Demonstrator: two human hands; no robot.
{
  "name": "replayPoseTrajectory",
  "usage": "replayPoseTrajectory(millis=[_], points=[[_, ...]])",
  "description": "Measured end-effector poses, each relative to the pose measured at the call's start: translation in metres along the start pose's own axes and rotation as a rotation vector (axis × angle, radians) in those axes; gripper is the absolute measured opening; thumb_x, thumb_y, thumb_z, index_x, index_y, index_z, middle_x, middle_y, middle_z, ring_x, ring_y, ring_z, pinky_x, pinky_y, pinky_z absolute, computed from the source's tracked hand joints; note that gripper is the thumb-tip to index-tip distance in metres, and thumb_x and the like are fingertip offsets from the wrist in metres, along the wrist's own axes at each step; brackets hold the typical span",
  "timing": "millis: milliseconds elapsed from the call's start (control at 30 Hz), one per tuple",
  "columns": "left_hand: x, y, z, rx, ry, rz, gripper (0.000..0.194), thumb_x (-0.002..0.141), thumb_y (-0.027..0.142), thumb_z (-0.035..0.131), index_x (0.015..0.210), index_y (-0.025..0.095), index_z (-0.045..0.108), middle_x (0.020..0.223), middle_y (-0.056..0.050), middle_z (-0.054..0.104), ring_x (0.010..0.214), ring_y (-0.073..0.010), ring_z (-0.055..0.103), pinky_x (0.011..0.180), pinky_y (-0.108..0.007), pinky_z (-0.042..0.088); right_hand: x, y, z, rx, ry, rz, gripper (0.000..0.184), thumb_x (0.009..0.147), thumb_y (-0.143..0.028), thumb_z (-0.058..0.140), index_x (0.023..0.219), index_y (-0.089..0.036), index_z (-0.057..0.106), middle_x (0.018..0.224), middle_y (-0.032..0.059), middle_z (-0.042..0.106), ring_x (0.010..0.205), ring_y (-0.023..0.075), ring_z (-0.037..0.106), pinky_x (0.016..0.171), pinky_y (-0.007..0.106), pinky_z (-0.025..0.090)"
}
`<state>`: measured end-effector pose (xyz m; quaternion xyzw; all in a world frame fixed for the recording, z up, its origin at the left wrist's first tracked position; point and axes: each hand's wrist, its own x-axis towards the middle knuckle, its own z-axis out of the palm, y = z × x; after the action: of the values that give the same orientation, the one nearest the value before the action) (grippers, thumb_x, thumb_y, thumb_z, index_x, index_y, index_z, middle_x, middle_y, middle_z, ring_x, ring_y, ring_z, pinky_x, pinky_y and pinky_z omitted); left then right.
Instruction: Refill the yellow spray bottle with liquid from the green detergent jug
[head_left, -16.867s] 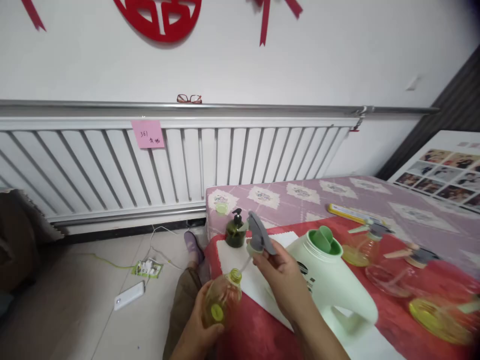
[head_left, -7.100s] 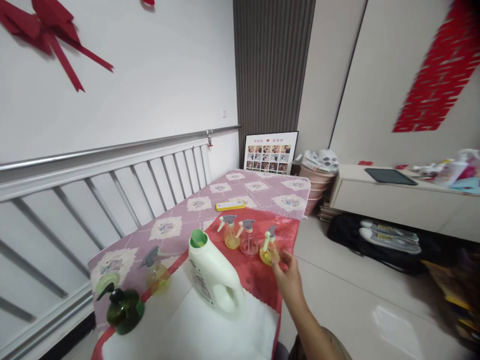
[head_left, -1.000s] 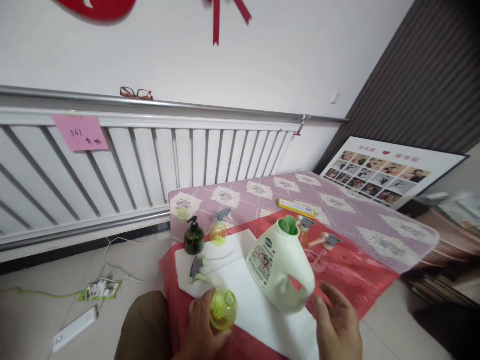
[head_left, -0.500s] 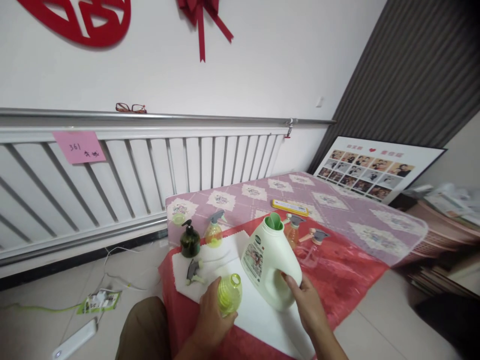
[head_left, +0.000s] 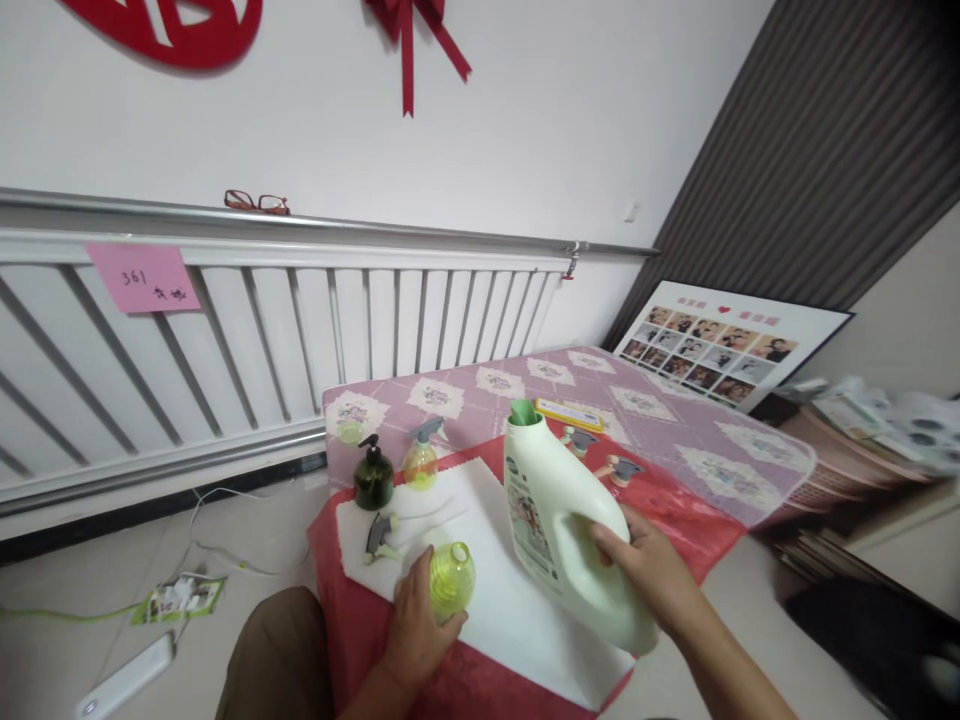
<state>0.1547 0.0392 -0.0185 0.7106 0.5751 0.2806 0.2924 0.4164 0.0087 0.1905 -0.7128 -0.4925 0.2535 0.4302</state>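
1. the left hand (head_left: 415, 630) was wrapped around the lower body of a small yellow-green bottle (head_left: 451, 580), fingers closed on it; the bottle stood upright with its neck open and uncapped, at the near edge of the white cloth (head_left: 480, 600).
2. the right hand (head_left: 646, 572) was closed through the handle of a large pale green detergent jug (head_left: 559, 520), gripping it firmly. the jug was off the cloth and tilted, its green spout (head_left: 523, 411) pointing up and away from the person.
3. the jug sat just to the right of the small bottle, the two near each other but apart; the jug's body hung above the right part of the cloth, between the two hands.
4. a grey trigger sprayer head (head_left: 377, 535) with its dip tube lay loose on the cloth, just beyond the left hand.
5. further back on the surface (head_left: 675, 440) stood a dark green pump bottle (head_left: 372, 477) and beside it a yellow spray bottle (head_left: 421, 460) with its sprayer on.
6. behind the jug, two more spray bottles (head_left: 611, 470) were partly hidden, standing on the red cloth (head_left: 697, 520).
7. a flat yellow box (head_left: 568, 414) lay on the pink patterned cover further back.
8. a pink note (head_left: 142, 278) was stuck to the radiator (head_left: 300, 330), and a pair of glasses (head_left: 256, 203) rested on the rail above it.
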Motion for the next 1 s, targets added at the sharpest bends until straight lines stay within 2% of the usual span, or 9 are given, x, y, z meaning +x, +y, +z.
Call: replayPoseTrajectory(millis=[100,233,400,500,700,867,1000], points=[[0.0,0.001,0.0,-0.003,-0.007,0.007,0.084,0.065,0.03,0.061,0.139,0.012,0.026,0.143,-0.012,0.041,0.129,-0.0262,0.039,0.111,-0.035,0.026,-0.005,-0.012,-0.02,-0.085,-0.084,-0.004,0.027,0.065,-0.045,0.065,0.074,-0.02,0.065,0.051,-0.0055,0.054,0.05,0.0139,0.049,0.048,0.024,0.039],[0.0,0.002,-0.003,-0.026,-0.006,0.001,0.082,0.064,0.029,0.061,0.138,0.014,0.029,0.143,-0.011,0.042,0.129,-0.0273,0.04,0.11,-0.037,0.027,-0.012,-0.016,-0.039,-0.064,-0.189,0.051,0.036,0.06,-0.048,0.071,0.081,-0.02,0.069,0.064,-0.0002,0.065,0.056,0.0177,0.055,0.049,0.026,0.043],[-0.001,0.004,-0.006,-0.055,0.014,0.022,0.081,0.063,0.027,0.062,0.137,0.012,0.031,0.141,-0.014,0.045,0.129,-0.028,0.041,0.111,-0.04,0.027,-0.024,-0.017,-0.047,0.052,-0.398,0.129,0.038,0.06,-0.043,0.074,0.092,-0.021,0.072,0.076,0.0044,0.072,0.069,0.0268,0.064,0.057,0.033,0.052],[-0.001,0.005,-0.008,-0.077,0.02,0.025,0.08,0.063,0.027,0.063,0.136,0.012,0.033,0.139,-0.015,0.046,0.128,-0.0287,0.042,0.11,-0.042,0.029,-0.031,-0.014,-0.045,0.079,-0.427,0.13,0.037,0.06,-0.038,0.076,0.093,-0.022,0.073,0.078,0.0056,0.073,0.07,0.0279,0.066,0.058,0.034,0.053],[-0.002,0.005,-0.009,-0.096,0.044,0.011,0.08,0.062,0.026,0.064,0.135,0.014,0.035,0.138,-0.013,0.047,0.128,-0.0288,0.042,0.109,-0.041,0.031,-0.036,0.002,-0.034,0.085,-0.374,0.087,0.04,0.059,-0.038,0.075,0.095,-0.021,0.072,0.083,0.0068,0.074,0.076,0.0304,0.066,0.062,0.037,0.054],[-0.001,-0.001,-0.003,-0.179,0.08,0.03,0.081,0.061,0.025,0.063,0.135,0.012,0.033,0.137,-0.015,0.047,0.127,-0.0292,0.043,0.109,-0.042,0.033,-0.036,0.012,-0.008,0.051,-0.17,0.028,0.038,0.057,-0.043,0.074,0.087,-0.02,0.071,0.078,0.005,0.074,0.072,0.0276,0.067,0.061,0.034,0.054],[0.001,-0.007,-0.004,-0.293,0.1,-0.022,0.082,0.061,0.026,0.062,0.135,0.01,0.03,0.14,-0.019,0.044,0.129,-0.0309,0.042,0.109,-0.042,0.036,-0.038,0.018,0.023,0.093,-0.011,-0.027,0.036,0.057,-0.043,0.072,0.085,-0.02,0.07,0.077,0.0049,0.075,0.07,0.0261,0.068,0.06,0.032,0.055]])
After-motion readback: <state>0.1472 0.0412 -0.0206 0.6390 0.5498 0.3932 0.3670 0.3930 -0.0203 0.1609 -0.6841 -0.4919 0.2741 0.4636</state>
